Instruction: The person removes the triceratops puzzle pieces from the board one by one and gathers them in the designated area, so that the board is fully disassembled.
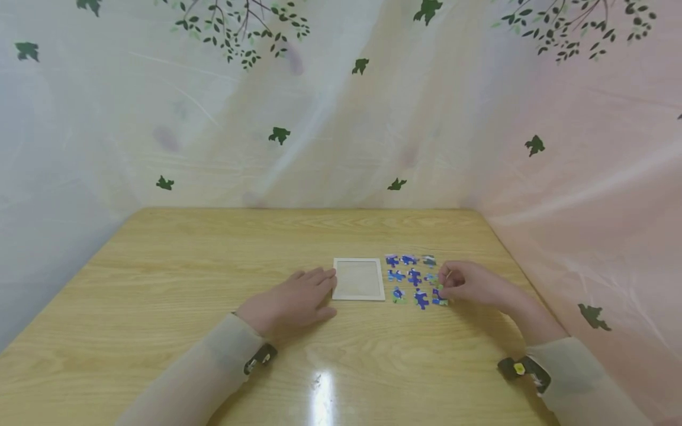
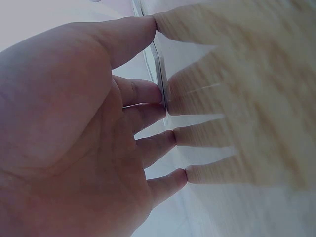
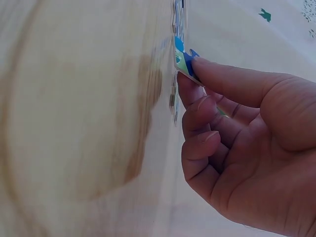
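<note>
My right hand pinches a blue and green jigsaw piece between thumb and index finger, at the near right corner of the loose pieces. In the right wrist view its other fingers curl in toward the palm. My left hand lies palm down with fingers straight, its fingertips touching the table and the left edge of a white square frame. A plain pale panel fills that frame. Several blue jigsaw pieces are laid out in rough rows between the frame and my right hand.
The wooden table has a far edge along a pale curtain printed with green leaves. Its right edge runs beyond my right hand. Dark bands with small devices sit at both sleeve cuffs.
</note>
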A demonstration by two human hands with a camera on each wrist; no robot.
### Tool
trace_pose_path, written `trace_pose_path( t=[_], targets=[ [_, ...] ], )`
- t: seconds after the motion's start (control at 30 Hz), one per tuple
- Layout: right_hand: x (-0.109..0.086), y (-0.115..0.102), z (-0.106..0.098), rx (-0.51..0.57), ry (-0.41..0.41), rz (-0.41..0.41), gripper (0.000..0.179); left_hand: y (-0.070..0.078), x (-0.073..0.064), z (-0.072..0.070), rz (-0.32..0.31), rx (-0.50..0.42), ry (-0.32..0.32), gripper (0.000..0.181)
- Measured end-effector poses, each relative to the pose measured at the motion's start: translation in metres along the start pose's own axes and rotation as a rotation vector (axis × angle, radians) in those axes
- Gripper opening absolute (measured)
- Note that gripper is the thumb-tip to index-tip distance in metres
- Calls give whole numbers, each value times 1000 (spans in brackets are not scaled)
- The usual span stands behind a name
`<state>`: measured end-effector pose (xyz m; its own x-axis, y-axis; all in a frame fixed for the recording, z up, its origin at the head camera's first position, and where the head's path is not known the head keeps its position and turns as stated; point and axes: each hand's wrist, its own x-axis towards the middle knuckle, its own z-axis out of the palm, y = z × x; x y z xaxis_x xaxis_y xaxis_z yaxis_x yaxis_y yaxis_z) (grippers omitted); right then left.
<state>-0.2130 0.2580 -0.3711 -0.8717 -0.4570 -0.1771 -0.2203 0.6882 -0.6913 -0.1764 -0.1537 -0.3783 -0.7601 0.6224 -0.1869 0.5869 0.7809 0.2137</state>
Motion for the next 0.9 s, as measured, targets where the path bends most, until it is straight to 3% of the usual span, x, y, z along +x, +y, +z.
trace_pose_path(
  t=[0.4, 0.9],
  targets=[
    [-2, 5, -1, -23, -5, -20, 17, 1, 1, 0, 11, -11, 11, 71],
    [1, 9, 2, -53, -29, 18, 14, 0, 0, 1, -1, -13, 3, 74]
  ],
)
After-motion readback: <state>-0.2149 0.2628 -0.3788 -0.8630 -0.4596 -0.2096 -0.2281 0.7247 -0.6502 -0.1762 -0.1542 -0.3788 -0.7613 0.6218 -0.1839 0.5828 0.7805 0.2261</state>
